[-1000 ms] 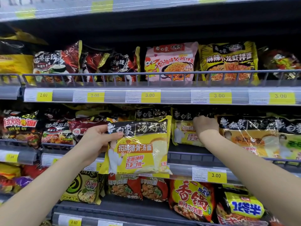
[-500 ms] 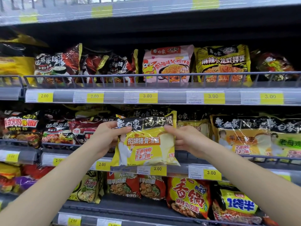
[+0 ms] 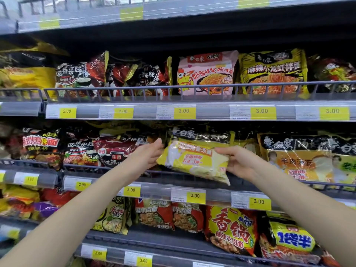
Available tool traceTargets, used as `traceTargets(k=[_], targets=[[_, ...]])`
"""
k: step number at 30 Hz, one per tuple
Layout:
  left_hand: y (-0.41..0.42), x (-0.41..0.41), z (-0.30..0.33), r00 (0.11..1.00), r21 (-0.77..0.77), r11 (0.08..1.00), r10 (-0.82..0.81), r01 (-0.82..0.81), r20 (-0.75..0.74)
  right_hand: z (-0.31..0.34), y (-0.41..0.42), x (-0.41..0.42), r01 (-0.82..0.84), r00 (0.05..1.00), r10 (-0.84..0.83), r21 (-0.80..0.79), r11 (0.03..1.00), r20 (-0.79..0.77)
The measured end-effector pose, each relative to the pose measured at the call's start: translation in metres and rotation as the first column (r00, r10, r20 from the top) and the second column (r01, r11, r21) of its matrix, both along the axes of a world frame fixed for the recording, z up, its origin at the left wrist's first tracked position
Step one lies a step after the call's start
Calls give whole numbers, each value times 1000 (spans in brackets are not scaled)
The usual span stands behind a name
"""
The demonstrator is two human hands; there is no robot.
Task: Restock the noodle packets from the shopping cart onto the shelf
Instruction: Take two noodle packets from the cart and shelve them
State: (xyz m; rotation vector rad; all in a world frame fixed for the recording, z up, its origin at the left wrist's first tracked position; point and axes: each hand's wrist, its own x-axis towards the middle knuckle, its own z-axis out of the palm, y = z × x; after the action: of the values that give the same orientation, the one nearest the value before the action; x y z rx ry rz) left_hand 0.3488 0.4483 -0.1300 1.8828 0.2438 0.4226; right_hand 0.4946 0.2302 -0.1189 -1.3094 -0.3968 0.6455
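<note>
Packet [image 3: 194,160], yellow, black-topped, tilted

Yellow price tags [image 3: 184,111] reading 2.00 and 3.00 line the rail fronts

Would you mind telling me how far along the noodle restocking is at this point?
Done: similar yellow packets already stand on the middle shelf.
In hand: the left hand and right hand hold a yellow noodle packet tilted over that shelf's rail.
Left: setting it down and letting go. The cart is out of view, so remaining stock is unknown.
</note>
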Motion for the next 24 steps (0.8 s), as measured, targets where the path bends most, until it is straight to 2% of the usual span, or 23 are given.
traceTargets(k=[2, 4, 6, 9, 12, 15, 24], targets=[[8, -2, -12, 992, 185, 983, 23, 0, -121, 1, 1, 11, 68, 997, -66, 53, 996, -48], [6, -9, -21, 979, 414, 909, 43, 44, -198, 1, 5, 21, 119, 991, -113, 92, 989, -66], [-3, -12, -32, 970, 617, 775, 18, 138, -241, 1, 14, 29, 147, 989, -145, 73, 986, -32], [-3, -15, -45, 970, 781, 598, 27, 179, -242, 4, 31, 33, 234, 971, -234, 0, 972, 47], [1, -15, -45, 961, 788, 576, 16, 217, -277, 5, 49, 35, 316, 943, -314, -3, 949, 109], [1, -16, -47, 962, 814, 536, 10, 224, -271, 1, 65, 34, 293, 946, -289, -9, 956, 143], [2, -15, -45, 956, 802, 553, 29, 227, -291, -21, 96, 63, 329, 902, -282, -99, 939, 328]])
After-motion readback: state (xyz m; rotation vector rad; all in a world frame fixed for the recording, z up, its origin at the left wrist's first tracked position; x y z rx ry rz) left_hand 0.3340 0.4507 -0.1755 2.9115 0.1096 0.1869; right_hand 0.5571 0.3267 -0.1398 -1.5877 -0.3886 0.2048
